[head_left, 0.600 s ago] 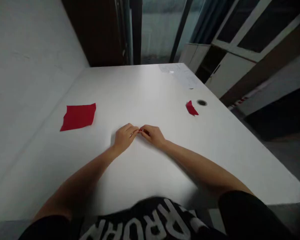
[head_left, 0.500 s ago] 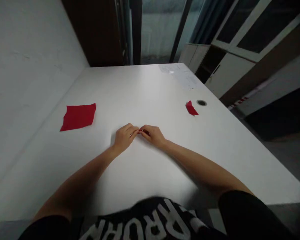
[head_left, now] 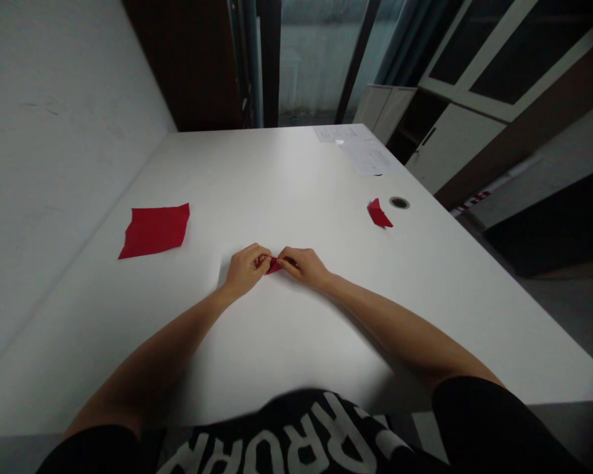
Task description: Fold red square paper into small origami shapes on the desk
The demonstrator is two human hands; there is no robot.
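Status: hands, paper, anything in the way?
Left hand and right hand both pinching small red paper at the white table. Flat red sheet off left, folded red piece off right, both apart.

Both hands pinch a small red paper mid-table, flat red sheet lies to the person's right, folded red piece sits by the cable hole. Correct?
Not quite: the head view shows the flat red sheet on the person's left. The rest holds: left hand and right hand pinch the small red paper, folded red piece sits by the cable hole.
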